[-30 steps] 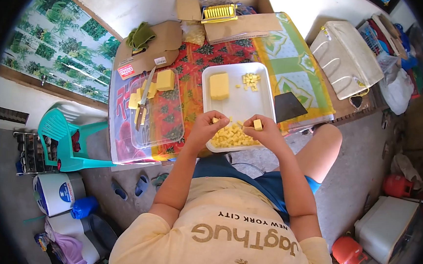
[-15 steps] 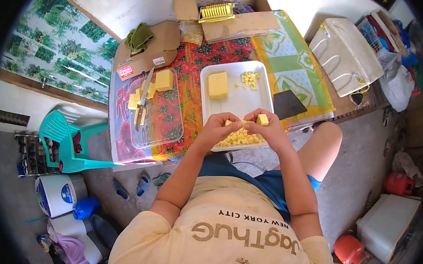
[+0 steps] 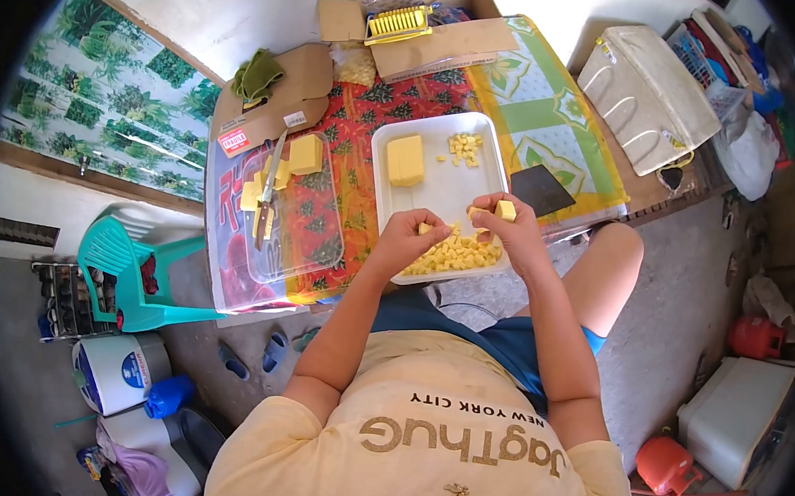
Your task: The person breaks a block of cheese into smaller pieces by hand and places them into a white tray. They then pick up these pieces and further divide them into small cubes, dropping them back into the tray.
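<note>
A white tray (image 3: pixel 377 168) holds a big yellow block of cheese (image 3: pixel 405 160), a few small cubes (image 3: pixel 464 149) at its far right and a heap of cheese cubes (image 3: pixel 452 255) at its near end. Above the heap, my left hand (image 3: pixel 407 241) has its fingertips pinched on a small cheese piece (image 3: pixel 426 229). My right hand (image 3: pixel 516 230) is over the tray's right rim, its fingers closed around a cheese chunk (image 3: pixel 506 210); part of the chunk is hidden by the fingers. A gap separates the two hands.
Left of the tray, a knife (image 3: pixel 268 193) lies across a clear tray (image 3: pixel 331 253) with cheese blocks (image 3: pixel 306 155). Behind stands a cardboard box (image 3: pixel 447 60) with a yellow slicer-like rack (image 3: pixel 399 24). A dark flat sheet (image 3: pixel 540 191) lies to the right.
My hands have moved apart. The right hand has shifted up and to the right with its cheese chunk, while the left has stayed over the heap.
</note>
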The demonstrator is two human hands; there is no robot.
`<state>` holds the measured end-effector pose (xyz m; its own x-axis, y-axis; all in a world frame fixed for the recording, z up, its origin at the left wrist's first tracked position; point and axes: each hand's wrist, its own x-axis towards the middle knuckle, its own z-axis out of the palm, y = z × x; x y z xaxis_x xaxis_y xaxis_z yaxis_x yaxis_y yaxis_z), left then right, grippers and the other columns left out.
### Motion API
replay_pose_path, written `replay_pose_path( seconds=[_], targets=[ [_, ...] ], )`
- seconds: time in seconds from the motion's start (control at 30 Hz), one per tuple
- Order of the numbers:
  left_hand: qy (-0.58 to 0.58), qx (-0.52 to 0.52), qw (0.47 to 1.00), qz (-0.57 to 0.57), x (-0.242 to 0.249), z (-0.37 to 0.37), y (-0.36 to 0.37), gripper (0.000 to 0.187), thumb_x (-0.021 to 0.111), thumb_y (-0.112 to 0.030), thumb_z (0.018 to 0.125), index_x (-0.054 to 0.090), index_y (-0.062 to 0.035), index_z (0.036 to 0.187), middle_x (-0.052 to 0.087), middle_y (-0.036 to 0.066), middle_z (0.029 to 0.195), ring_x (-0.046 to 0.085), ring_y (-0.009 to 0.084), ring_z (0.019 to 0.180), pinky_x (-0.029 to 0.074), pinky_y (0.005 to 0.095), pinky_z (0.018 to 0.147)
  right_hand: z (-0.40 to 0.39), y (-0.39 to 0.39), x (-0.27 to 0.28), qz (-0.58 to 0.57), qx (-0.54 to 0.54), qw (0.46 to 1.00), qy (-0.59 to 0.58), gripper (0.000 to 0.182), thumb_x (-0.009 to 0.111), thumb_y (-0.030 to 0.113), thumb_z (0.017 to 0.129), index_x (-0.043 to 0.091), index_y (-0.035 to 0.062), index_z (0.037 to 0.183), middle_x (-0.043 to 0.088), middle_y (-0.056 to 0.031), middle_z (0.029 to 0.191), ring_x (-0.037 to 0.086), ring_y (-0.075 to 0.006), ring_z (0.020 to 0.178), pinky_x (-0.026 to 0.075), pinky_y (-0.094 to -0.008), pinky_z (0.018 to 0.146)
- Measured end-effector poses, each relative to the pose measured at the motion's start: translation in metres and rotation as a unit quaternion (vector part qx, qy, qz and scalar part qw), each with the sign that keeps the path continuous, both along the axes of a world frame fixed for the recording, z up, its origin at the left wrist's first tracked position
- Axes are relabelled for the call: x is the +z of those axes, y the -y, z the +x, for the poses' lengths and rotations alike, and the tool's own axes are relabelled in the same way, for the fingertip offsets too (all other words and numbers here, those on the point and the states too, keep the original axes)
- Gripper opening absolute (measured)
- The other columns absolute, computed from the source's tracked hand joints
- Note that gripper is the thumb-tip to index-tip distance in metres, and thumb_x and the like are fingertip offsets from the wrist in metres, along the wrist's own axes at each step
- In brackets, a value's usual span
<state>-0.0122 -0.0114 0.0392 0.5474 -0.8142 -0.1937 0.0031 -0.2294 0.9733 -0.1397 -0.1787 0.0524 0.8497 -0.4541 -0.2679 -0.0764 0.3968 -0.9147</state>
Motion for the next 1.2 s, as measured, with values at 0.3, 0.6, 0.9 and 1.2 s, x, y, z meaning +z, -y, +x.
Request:
replay_pose_path(
  seconds=[0.3, 0.6, 0.9, 1.2],
  targets=[
    [0.082, 0.018, 0.996, 0.036, -0.016, -0.001, -0.005, 0.023, 0.066, -0.017, 0.085, 0.069, 0.0014, 0.097, 0.066, 0.004, 0.072, 0.055, 0.0051, 0.060, 0.045, 0.0222, 0.056, 0.000, 0.000, -0.003, -0.002, 0.008, 1.000, -0.004, 0.022, 0.070, 0.009, 0.079, 0.064, 0.0034, 0.099, 0.065, -0.0025, 0.095, 0.060, -0.0091, 0.080, 0.050, -0.0239, 0.065],
    [0.016, 0.002, 1.000, 0.021, 0.000, -0.001, -0.008, 0.023, 0.066, -0.018, 0.088, 0.067, 0.0001, 0.103, 0.062, 0.000, 0.080, 0.052, 0.0041, 0.071, 0.042, 0.0201, 0.061, 0.001, -0.003, -0.012, -0.022, 0.033, 0.999, 0.001, 0.020, 0.072, 0.007, 0.078, 0.063, 0.0030, 0.096, 0.063, -0.0028, 0.090, 0.060, -0.0085, 0.077, 0.049, -0.0233, 0.063],
    [-0.078, 0.003, 0.996, -0.031, 0.023, -0.012, -0.001, 0.025, 0.064, -0.023, 0.091, 0.064, -0.0040, 0.108, 0.047, -0.008, 0.063, 0.037, -0.0001, 0.051, 0.028, 0.0173, 0.046, 0.001, -0.010, -0.003, 0.007, 0.056, 0.998, 0.017, 0.022, 0.076, 0.012, 0.078, 0.063, 0.0046, 0.093, 0.061, -0.0002, 0.081, 0.059, -0.0077, 0.073, 0.050, -0.0233, 0.059],
    [-0.089, 0.016, 0.995, -0.036, 0.028, -0.012, -0.001, 0.023, 0.063, -0.021, 0.091, 0.064, -0.0037, 0.107, 0.049, -0.008, 0.065, 0.040, -0.0002, 0.054, 0.031, 0.0167, 0.047, -0.001, -0.008, 0.001, 0.047, 0.048, 0.998, 0.005, 0.021, 0.074, 0.011, 0.079, 0.062, 0.0053, 0.094, 0.062, 0.0003, 0.084, 0.061, -0.0087, 0.076, 0.050, -0.0234, 0.060]
  ],
)
